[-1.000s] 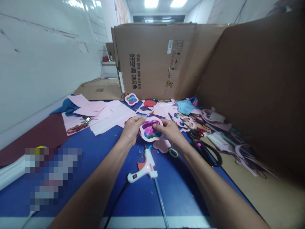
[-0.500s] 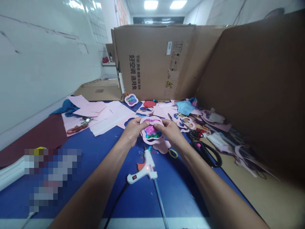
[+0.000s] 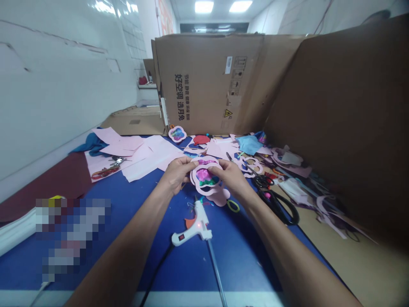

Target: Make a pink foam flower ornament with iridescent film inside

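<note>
Between both hands is a pink flower-shaped paper frame (image 3: pixel 198 187) over shiny purple, green and blue film; a second scalloped pink edge shows behind it. My left hand (image 3: pixel 176 175) pinches the left edge of the layered pieces, its thumb near the upper left rim. With the thumb across the front, my right hand (image 3: pixel 232 175) grips the upper right side. Just below lies a pink paper flower (image 3: pixel 220 197) with a yellow-green loop (image 3: pixel 233 206). A white hot glue gun (image 3: pixel 196 226) rests on the blue table, nozzle towards the hands, a long glue stick (image 3: pixel 215 266) trailing from it.
Black scissors (image 3: pixel 277 205) lie to the right, beside paper offcuts (image 3: pixel 298 187). Pink paper sheets (image 3: pixel 150 157) spread at the back left, with metal snips (image 3: pixel 107 170) on them. Tall cardboard (image 3: pixel 207 81) walls the back and right. A finished-looking flower frame (image 3: pixel 177 134) leans there.
The front flower frame has shifted slightly right and down against the piece behind. My left thumb has moved back towards the edge. The glue gun has stayed put.
</note>
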Available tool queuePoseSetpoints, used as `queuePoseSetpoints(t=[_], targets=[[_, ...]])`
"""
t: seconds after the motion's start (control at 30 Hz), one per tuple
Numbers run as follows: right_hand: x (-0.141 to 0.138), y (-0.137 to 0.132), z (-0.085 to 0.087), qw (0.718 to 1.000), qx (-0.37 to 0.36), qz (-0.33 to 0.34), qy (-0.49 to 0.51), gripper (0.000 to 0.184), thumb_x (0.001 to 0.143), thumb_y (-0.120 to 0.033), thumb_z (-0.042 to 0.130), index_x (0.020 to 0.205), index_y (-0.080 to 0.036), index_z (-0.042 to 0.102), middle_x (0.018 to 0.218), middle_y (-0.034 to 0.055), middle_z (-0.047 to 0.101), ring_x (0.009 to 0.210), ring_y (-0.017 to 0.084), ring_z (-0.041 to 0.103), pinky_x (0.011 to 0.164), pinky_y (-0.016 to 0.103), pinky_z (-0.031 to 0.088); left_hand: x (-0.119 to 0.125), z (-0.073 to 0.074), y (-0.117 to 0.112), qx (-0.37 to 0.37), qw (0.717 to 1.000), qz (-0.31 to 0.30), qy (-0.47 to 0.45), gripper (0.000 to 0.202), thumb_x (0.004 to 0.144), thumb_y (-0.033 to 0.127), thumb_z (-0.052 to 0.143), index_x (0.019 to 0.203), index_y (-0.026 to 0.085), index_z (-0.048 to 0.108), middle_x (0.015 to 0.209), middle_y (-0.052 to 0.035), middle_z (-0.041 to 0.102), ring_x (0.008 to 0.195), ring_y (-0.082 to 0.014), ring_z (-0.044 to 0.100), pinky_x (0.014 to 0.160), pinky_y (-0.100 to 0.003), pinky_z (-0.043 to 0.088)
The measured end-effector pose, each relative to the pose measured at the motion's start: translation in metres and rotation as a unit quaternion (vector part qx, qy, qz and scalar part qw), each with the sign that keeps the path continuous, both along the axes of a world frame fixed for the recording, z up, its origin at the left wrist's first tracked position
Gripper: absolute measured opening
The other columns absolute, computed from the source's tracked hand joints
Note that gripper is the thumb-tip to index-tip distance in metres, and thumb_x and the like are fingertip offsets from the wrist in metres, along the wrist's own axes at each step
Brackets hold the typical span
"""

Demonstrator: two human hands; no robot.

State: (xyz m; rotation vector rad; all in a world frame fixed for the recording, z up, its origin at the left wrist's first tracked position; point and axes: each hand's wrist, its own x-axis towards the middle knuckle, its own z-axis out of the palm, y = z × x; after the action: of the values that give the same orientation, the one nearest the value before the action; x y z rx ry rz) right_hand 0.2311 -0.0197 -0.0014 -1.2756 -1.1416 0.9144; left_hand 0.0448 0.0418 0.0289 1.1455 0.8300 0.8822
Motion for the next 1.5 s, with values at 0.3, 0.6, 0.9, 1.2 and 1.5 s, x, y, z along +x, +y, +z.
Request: queuePoseSetpoints(t=[0.3, 0.6, 0.9, 1.2, 1.5], targets=[[0.0, -0.004, 0.008, 0.998, -0.008, 0.006, -0.058, 0.027, 0.075, -0.046, 0.074, 0.079, -0.02, 0.071, 0.065, -0.0009, 0.065, 0.057, 0.016, 0.054, 0.056, 0.029, 0.044, 0.001, -0.01, 0.008, 0.051, 0.996, 0.072, 0.001, 0.036, 0.068, 0.038, 0.092, 0.07, 0.019, 0.061, 0.054, 0.005, 0.054, 0.041, -0.0081, 0.046, 0.039, -0.021, 0.034], [0.028, -0.001, 0.008, 0.995, -0.06, -0.052, -0.058, 0.026, 0.067, -0.028, 0.072, 0.091, -0.02, 0.077, 0.067, 0.0013, 0.069, 0.058, 0.017, 0.059, 0.049, 0.028, 0.039, -0.006, -0.011, 0.019, 0.044, 0.987, 0.153, -0.038, 0.045, 0.061, 0.045, 0.096, 0.073, 0.02, 0.061, 0.057, 0.005, 0.058, 0.047, -0.0106, 0.053, 0.046, -0.022, 0.046], [0.051, 0.003, -0.007, 0.957, -0.058, -0.163, -0.234, 0.037, 0.065, -0.016, 0.076, 0.101, -0.021, 0.08, 0.097, 0.0091, 0.078, 0.091, 0.028, 0.069, 0.079, 0.038, 0.051, -0.003, -0.014, 0.016, 0.048, 0.991, 0.122, -0.025, 0.041, 0.065, 0.044, 0.093, 0.071, 0.02, 0.061, 0.053, 0.005, 0.055, 0.041, -0.0095, 0.047, 0.039, -0.021, 0.034], [0.013, -0.007, 0.017, 0.999, -0.014, 0.002, -0.035, 0.043, 0.079, -0.062, 0.079, 0.09, -0.021, 0.075, 0.086, 0.0044, 0.074, 0.074, 0.018, 0.062, 0.064, 0.029, 0.05, 0.007, -0.015, 0.005, 0.042, 0.995, 0.083, -0.025, 0.037, 0.07, 0.038, 0.092, 0.069, 0.019, 0.061, 0.054, 0.0051, 0.053, 0.042, -0.008, 0.045, 0.04, -0.02, 0.031], [0.008, -0.003, 0.009, 1.0, -0.002, -0.001, -0.027, 0.045, 0.071, -0.06, 0.085, 0.068, -0.021, 0.063, 0.064, -0.0006, 0.061, 0.059, 0.014, 0.05, 0.056, 0.028, 0.04, 0.009, -0.015, 0.0, 0.018, 1.0, 0.01, -0.02, 0.037, 0.078, 0.051, 0.088, 0.078, 0.019, 0.069, 0.065, -0.001, 0.065, 0.052, -0.0126, 0.058, 0.05, -0.024, 0.049]])
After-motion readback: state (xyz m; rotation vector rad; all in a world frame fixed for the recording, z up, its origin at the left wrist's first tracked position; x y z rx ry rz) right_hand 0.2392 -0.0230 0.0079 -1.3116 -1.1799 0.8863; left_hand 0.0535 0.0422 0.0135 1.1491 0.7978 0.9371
